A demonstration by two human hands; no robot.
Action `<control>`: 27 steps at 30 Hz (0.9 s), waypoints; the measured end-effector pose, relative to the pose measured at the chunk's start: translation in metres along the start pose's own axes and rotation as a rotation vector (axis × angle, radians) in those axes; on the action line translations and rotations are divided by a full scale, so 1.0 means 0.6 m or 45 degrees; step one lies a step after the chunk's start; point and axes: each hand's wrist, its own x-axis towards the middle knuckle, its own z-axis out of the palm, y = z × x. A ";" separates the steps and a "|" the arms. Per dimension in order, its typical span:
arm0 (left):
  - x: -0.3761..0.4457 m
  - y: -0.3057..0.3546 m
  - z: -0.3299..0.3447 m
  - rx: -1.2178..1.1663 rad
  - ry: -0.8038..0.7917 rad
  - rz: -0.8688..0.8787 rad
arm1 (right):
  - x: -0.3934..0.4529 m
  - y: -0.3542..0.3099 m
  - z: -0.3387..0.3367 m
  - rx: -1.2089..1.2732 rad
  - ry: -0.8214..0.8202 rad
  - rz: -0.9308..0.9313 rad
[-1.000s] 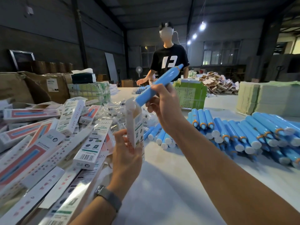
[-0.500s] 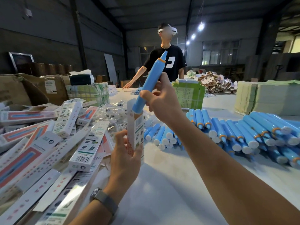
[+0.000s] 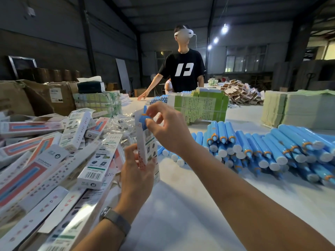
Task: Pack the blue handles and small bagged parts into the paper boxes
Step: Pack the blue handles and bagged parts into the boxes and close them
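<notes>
Matte white table (image 3: 181,205), hands seating smooth blue handle (image 3: 143,120) in cardboard box (image 3: 146,147)

Both of the person's forearms were bare, with no sleeves reaching into view. The left hand (image 3: 136,175) had a wristwatch (image 3: 114,218) above it, its band grey and its dark case sitting at the edge of the wrist. The right hand (image 3: 167,129) wore no rings or gloves.
</notes>
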 end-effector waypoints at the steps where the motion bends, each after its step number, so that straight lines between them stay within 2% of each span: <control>1: 0.001 -0.001 -0.001 -0.005 0.013 -0.005 | -0.004 0.004 0.006 -0.014 0.000 -0.010; 3: 0.002 -0.003 -0.002 -0.023 0.033 -0.018 | -0.008 0.012 0.019 -0.012 -0.027 -0.032; 6: 0.003 0.001 -0.004 -0.065 0.059 -0.067 | -0.011 0.021 0.031 0.205 0.032 0.024; 9: 0.011 0.001 -0.015 -0.137 0.176 -0.108 | -0.012 0.042 0.050 0.454 0.218 0.289; 10: 0.015 -0.001 -0.020 -0.142 0.222 -0.126 | -0.013 0.054 0.060 0.441 0.187 0.392; 12: 0.020 -0.005 -0.026 -0.176 0.283 -0.169 | -0.017 0.081 0.088 0.210 -0.146 0.505; 15: 0.020 -0.005 -0.025 -0.162 0.305 -0.175 | -0.024 0.105 0.140 -0.283 -0.766 0.392; 17: 0.018 -0.004 -0.025 -0.142 0.301 -0.160 | -0.022 0.110 0.167 -0.538 -0.948 0.280; 23: 0.022 -0.011 -0.025 -0.189 0.318 -0.160 | -0.012 0.110 0.183 -0.746 -0.843 0.364; 25: 0.020 -0.011 -0.023 -0.195 0.288 -0.150 | -0.011 0.109 0.182 -0.669 -0.792 0.389; 27: 0.019 -0.011 -0.022 -0.210 0.266 -0.145 | -0.009 0.109 0.175 -0.418 -0.673 0.496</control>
